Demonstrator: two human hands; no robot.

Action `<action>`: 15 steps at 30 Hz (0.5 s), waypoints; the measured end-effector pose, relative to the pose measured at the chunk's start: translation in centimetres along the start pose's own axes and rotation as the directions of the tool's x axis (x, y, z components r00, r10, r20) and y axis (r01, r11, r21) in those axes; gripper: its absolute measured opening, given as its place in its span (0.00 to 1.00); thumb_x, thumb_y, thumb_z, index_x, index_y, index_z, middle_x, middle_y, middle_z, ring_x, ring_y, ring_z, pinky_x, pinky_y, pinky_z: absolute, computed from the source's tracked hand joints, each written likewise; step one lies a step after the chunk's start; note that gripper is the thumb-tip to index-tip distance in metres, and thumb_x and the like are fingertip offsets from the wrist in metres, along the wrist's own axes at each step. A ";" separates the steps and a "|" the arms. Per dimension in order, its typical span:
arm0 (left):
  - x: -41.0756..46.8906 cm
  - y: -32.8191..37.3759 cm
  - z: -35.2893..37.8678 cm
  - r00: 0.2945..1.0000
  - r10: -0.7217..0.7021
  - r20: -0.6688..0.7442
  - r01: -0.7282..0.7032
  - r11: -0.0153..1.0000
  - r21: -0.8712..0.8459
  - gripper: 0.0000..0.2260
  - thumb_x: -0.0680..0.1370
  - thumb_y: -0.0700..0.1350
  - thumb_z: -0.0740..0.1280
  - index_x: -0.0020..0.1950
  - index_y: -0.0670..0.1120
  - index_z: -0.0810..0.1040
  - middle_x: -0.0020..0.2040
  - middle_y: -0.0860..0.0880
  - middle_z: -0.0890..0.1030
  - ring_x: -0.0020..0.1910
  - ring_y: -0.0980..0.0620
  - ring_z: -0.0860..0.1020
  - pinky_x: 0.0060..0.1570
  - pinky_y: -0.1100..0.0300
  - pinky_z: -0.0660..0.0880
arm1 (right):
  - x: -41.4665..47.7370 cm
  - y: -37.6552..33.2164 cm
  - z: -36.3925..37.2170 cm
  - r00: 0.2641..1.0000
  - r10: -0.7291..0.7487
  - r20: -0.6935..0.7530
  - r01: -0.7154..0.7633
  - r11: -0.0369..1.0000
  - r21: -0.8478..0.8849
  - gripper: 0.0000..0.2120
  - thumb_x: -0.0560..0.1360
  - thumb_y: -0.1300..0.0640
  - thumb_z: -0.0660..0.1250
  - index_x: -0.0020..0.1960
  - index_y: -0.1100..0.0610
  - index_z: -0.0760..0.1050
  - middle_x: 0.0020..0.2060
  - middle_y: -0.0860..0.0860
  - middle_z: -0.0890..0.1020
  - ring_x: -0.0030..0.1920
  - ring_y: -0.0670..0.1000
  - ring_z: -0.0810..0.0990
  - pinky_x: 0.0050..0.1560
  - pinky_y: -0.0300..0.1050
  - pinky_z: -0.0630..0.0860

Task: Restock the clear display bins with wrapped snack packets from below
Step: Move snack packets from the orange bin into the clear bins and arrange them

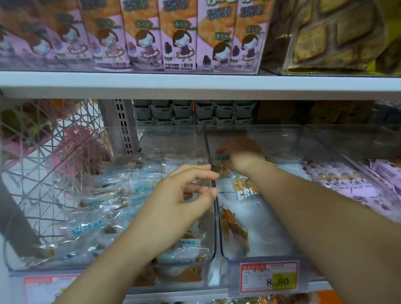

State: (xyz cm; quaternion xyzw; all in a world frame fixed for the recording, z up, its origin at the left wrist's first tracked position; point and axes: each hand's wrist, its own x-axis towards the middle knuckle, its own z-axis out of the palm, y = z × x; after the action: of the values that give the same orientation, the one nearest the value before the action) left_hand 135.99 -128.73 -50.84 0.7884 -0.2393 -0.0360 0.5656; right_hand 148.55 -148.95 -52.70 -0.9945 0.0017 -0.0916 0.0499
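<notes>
Far left of the price tag [269, 280], and higher, a grey wire basket [35, 159] stands by the shelf upright. Nearer the tag, up and left of it, the left clear bin [113, 266] lies heaped with blue-printed packets [97, 225]. Over that heap, above and left of the tag, the left hand [181, 205] hovers with fingers loosely bent and apart from the thumb. It has nothing between them, and its fingertips are just beside the dark seam where two bins meet. Directly above the tag sits the middle clear bin [277, 131], its front holding orange-printed packets [235, 230]. Well above the tag, deep at the back of this bin, the right hand [240, 156] is blurred, yet its fingers curl round a single packet [222, 157] with blue print, close to the bin's left wall — that is where the task's thing is, in the hand and behind the orange ones. Up and right of the tag, beyond the right forearm, purple packets [344, 179] fill the next bin. High above the tag, on the upper shelf, stands a row of pink boxes [181, 30].
</notes>
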 end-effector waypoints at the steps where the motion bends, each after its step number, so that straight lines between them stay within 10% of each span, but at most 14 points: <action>1: 0.0 0.0 0.0 1.000 0.002 0.002 -0.002 1.000 -0.003 0.08 0.74 0.45 0.68 0.50 0.58 0.80 0.60 0.65 0.75 0.48 0.63 0.80 0.59 0.61 0.73 | 0.2 0.0 0.0 1.000 -0.005 -0.026 0.004 1.000 -0.028 0.15 0.74 0.51 0.70 0.60 0.44 0.78 0.62 0.49 0.77 0.59 0.56 0.77 0.58 0.47 0.73; 15: 0.1 -0.4 0.0 1.000 0.013 0.000 -0.013 1.000 0.005 0.09 0.74 0.45 0.68 0.49 0.59 0.80 0.59 0.66 0.75 0.47 0.63 0.79 0.58 0.62 0.73 | -2.3 1.4 -2.5 0.994 -0.050 -0.095 0.055 0.998 0.044 0.18 0.74 0.45 0.67 0.61 0.49 0.74 0.60 0.51 0.76 0.59 0.55 0.75 0.58 0.47 0.72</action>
State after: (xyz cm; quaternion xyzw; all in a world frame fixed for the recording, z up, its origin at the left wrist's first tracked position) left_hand 136.24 -128.64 -51.19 0.7883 -0.2446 -0.0315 0.5637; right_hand 145.84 -150.56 -50.76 -0.9874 -0.0242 -0.1394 0.0705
